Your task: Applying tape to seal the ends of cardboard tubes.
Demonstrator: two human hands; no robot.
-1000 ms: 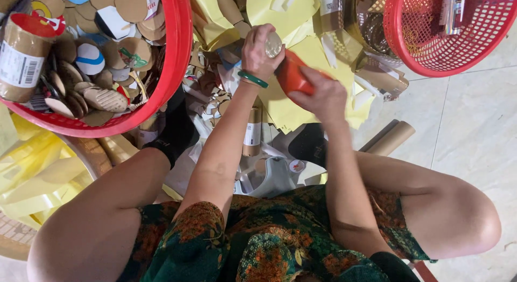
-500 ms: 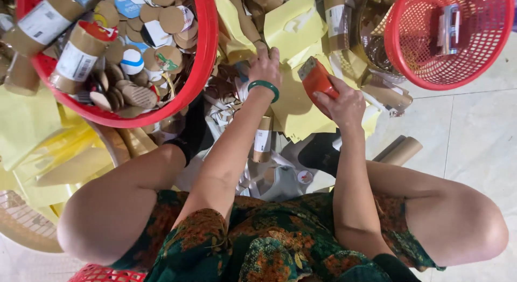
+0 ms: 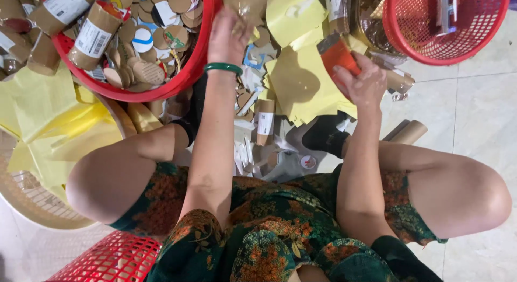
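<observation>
Right hand (image 3: 366, 82) grips a flat orange-red block (image 3: 336, 54) over yellow paper (image 3: 304, 88).

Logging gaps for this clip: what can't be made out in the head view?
- Left hand: fingertips blurred; whatever they touch is unreadable.
- Orange cardboard tube: lower end hidden by the right hand.
- Large red plastic basket: cut off by the top edge.
- Small red mesh basket: contents too blurred.

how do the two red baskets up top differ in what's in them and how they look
The left red basket is heaped with brown cardboard tubes and round card discs; the right red basket looks almost empty, with only a few small items near its top. The left one shows a solid-looking rim, the right one an open mesh wall. The left hand reaches beside the left basket. Both are red, round and cut off by the frame.
</observation>
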